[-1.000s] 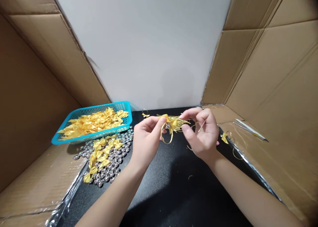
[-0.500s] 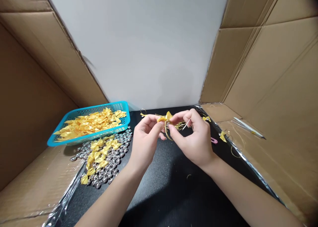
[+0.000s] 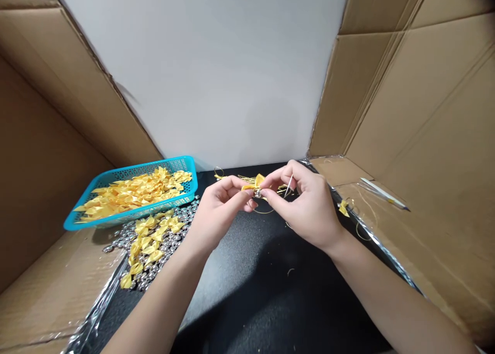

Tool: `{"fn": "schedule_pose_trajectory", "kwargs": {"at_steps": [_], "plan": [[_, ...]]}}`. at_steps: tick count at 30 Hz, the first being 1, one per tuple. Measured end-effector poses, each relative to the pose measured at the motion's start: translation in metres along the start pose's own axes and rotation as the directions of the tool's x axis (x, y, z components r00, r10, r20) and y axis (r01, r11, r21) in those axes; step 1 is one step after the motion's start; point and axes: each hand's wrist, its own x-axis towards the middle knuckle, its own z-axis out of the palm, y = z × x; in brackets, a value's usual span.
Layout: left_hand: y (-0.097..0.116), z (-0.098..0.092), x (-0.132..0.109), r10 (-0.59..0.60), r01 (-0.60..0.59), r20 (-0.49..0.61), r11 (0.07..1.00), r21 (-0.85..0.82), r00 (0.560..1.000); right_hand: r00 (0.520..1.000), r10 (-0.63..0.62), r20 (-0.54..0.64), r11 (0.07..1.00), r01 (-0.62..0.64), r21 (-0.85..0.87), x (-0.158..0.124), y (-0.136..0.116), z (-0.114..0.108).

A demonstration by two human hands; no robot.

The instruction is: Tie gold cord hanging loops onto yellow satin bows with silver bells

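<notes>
My left hand (image 3: 220,204) pinches a small yellow ribbon bow (image 3: 255,184) with a tiny silver bell under it, held above the black mat (image 3: 266,271). My right hand (image 3: 305,204) is closed beside it, its thumb and fingers pinching at the same bow while a thin needle (image 3: 288,185) sticks up between its fingers. A gold thread loop hangs below the bow, mostly hidden by my fingers. Behind my hands lies a bundle of gold thread loops (image 3: 270,181).
A turquoise basket (image 3: 181,163) holds several yellow bows at the left. In front of it, silver bells (image 3: 170,240) and loose bows (image 3: 154,238) lie heaped. Cardboard walls stand left and right. A white pen-like tool (image 3: 382,193) and a stray bow (image 3: 342,208) lie at the right.
My hands have drawn closer together around the bow. The gold loop, hanging wide below a second ago, has shrunk and is now mostly covered by my fingers.
</notes>
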Motion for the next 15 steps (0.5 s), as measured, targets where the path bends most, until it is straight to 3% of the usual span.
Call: {"fn": "schedule_pose_trajectory", "kwargs": {"at_steps": [7, 15], "plan": [[0.0016, 0.0026, -0.0003, -0.006, 0.014, -0.113, 0.997, 0.073, 0.994, 0.998, 0.031, 0.062, 0.995, -0.036, 0.09, 0.0034, 0.0015, -0.002], [0.0024, 0.0005, -0.0013, -0.064, 0.073, -0.08, 0.991, 0.115, 0.995, 0.998, -0.009, 0.063, 0.999, 0.011, -0.032, 0.0032, -0.0028, -0.0023]]}}
